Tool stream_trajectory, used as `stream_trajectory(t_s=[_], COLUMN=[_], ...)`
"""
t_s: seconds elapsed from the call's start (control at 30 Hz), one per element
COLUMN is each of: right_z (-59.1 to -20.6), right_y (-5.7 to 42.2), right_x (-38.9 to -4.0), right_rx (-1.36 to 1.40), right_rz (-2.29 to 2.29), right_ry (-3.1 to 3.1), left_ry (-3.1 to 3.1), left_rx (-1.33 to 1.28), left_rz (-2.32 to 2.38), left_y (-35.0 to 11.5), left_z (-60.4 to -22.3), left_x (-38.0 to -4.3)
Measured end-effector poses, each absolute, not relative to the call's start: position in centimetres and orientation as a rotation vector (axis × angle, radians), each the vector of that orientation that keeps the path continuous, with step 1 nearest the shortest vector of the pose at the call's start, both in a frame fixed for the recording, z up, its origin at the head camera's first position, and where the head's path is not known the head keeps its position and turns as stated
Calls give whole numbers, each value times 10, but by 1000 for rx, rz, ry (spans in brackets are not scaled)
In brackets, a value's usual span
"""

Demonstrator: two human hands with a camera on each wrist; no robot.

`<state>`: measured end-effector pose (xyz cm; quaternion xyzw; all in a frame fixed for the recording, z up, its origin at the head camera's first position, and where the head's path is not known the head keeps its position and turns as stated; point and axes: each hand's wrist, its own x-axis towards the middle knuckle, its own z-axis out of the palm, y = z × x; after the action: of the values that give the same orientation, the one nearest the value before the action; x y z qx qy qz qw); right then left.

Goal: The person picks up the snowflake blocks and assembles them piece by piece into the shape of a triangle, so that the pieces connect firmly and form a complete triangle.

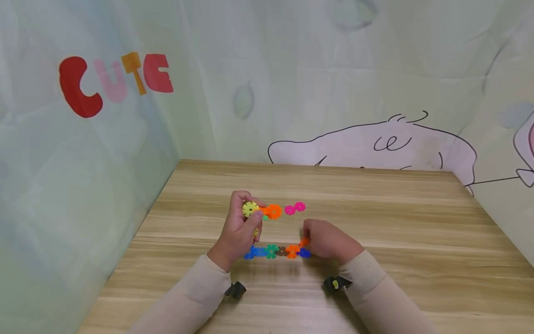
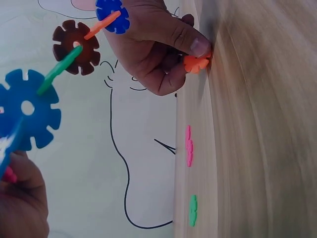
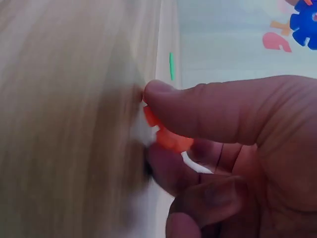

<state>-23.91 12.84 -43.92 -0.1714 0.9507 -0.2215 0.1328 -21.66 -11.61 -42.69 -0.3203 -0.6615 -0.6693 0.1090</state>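
My left hand (image 1: 238, 227) grips a linked structure of notched plastic flower discs. A yellow disc (image 1: 250, 209) is under its thumb, and an orange disc (image 1: 274, 211) sticks out to the right. Below runs a row of discs: blue (image 2: 28, 109), green (image 1: 271, 251), brown (image 2: 76, 47), orange (image 1: 293, 251) and dark blue (image 1: 305, 253). This row ends beside my right hand (image 1: 329, 241) in the head view. Down at the tabletop, that hand pinches a loose orange piece (image 3: 171, 141) between thumb and fingertips, as the right wrist view shows.
On the wooden table (image 1: 375, 204), two pink discs (image 1: 295, 208) lie beyond the hands. A flat green disc (image 2: 193, 210) lies nearby. Printed fabric walls stand at the table's back and left edges.
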Motion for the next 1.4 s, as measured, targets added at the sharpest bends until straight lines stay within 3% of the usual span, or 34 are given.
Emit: stream_trajectory(t_s=[0.27, 0.57, 1.4], right_z=[-423, -393, -393], right_y=[127, 127, 120], right_x=[-240, -226, -217], right_rx=[-354, -511, -570], right_rz=[-1221, -1823, -2064], right_ry=[2584, 2178, 1676], left_ry=[-1947, -1971, -2024], left_rx=[-932, -953, -990], left_rz=[-1967, -1947, -1941], left_y=[-115, -115, -116], left_z=[-427, -425, -426], left_x=[-216, -216, -213])
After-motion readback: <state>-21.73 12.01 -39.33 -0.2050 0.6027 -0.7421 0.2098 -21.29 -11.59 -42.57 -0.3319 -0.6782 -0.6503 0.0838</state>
